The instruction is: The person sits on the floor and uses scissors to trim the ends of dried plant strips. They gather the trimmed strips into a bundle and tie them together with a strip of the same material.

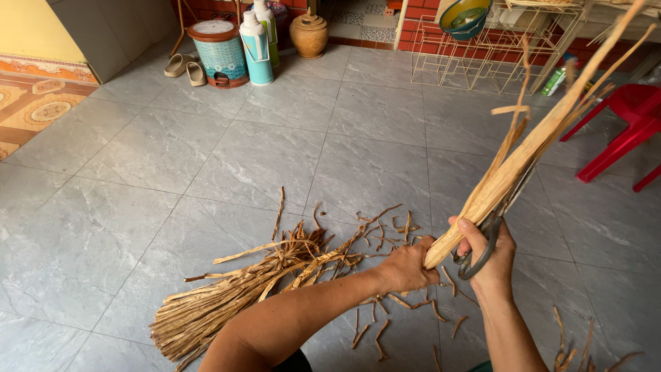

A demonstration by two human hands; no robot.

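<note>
Floor: grey marble-look tiles, heap of dry tan fibre strips
Left hand: clenched round raised tan strip bundle
Right hand: gripping dark metal scissors

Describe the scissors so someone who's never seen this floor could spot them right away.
Start at the grey tiled floor and follow the long pale strip of dried fibre rising toward the upper right. At its lower end, the right hand grips the scissors: dark metal loops and blades, unlike the tan scraps around them.
</note>
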